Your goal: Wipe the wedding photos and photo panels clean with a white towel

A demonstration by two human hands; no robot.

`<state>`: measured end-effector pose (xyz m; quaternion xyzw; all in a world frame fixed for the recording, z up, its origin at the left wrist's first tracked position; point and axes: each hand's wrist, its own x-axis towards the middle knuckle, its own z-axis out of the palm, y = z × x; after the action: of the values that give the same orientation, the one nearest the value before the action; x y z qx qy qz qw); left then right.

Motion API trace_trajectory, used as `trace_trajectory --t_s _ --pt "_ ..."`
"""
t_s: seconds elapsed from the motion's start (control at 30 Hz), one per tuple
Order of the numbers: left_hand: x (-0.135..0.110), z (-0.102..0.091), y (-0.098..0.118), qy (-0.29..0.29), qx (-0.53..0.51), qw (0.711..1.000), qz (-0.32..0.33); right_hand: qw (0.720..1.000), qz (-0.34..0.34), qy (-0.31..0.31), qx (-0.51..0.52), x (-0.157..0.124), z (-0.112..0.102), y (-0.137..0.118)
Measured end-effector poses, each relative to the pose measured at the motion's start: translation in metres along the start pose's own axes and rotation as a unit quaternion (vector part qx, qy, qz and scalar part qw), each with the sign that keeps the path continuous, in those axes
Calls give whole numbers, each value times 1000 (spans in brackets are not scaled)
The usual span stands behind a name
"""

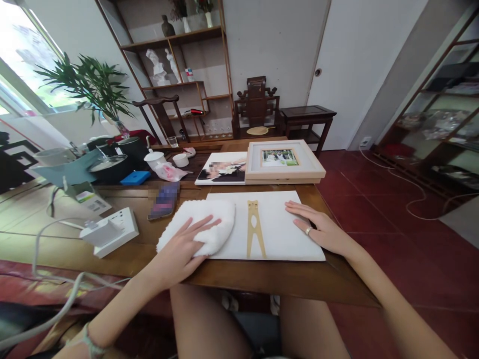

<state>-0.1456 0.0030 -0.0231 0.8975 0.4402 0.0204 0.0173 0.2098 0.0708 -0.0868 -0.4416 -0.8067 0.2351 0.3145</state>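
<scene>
A white board with a gold-coloured stand piece on it lies flat on the wooden table in front of me. My left hand presses a folded white cloth on the board's left part, fingers spread over it. My right hand, a ring on one finger, lies flat with fingers stretched out on the board's right edge.
Behind the board stand a light wooden picture frame and a photo print. To the left lie a phone, a white power strip with cable, a blue box, tea ware and pots. Red tile floor on the right.
</scene>
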Motion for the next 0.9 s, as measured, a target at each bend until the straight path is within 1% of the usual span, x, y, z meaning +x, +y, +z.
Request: trace_trajectory --t_s 0.13,0.3,0.37,0.43,0.5,0.57,0.63,0.73,0.83,0.9 --pt "22 1 -19 -6 8 1000 -7 1000 3 -1 -1 0 -1 -2" --pt "51 5 -41 14 20 999 -34 1000 13 -7 0 0 -2 -4" --pt "57 7 -43 24 27 999 -39 1000 13 -6 1 0 -2 -4" --pt "58 8 -39 28 35 999 -31 1000 10 -4 2 0 -2 -4" --pt "51 9 -30 26 40 999 -19 1000 5 -3 4 0 -2 -3" --pt "39 9 -17 16 39 999 -7 1000 1 -3 5 0 -2 -2" --pt "23 10 -4 9 32 999 12 1000 4 -4 3 0 -2 -2" --pt "-5 11 12 21 19 999 45 1000 8 -5 2 0 -2 -2" --pt "-28 12 21 30 10 998 57 1000 7 -4 4 -1 -2 -2" --pt "-37 13 23 31 2 998 57 1000 8 -5 3 -1 -2 -1"
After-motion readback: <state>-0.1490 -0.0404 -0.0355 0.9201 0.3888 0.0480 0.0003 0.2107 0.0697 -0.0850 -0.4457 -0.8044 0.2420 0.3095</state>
